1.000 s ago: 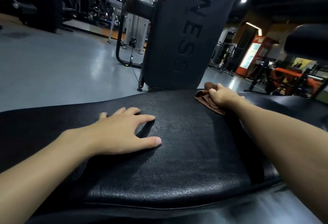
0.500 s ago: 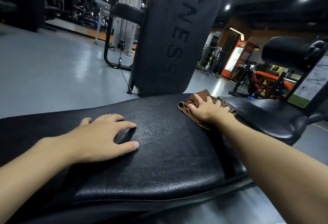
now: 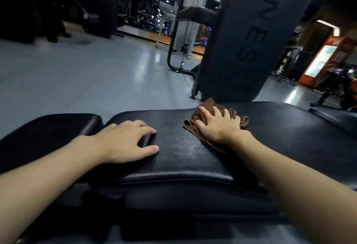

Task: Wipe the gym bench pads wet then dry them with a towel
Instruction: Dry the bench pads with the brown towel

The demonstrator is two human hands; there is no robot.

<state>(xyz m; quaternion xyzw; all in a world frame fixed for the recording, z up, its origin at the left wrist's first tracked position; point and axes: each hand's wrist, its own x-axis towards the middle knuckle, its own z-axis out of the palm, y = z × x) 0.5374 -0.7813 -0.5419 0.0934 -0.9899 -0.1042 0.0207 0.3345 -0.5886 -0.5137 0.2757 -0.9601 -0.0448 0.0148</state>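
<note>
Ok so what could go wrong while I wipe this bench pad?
The cloth is bunched under the right hand, so strips of the bench pad may get missed. It lies near the pad's far edge; a longer push could drop it on the floor. The left hand covers a patch that may go unwiped.

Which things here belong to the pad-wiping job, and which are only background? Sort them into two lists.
Job:
brown towel, pressed by the right hand
bench pad, left hand resting on it
upright back pad

Background:
cable machine
orange lit cabinet
grey floor
</note>
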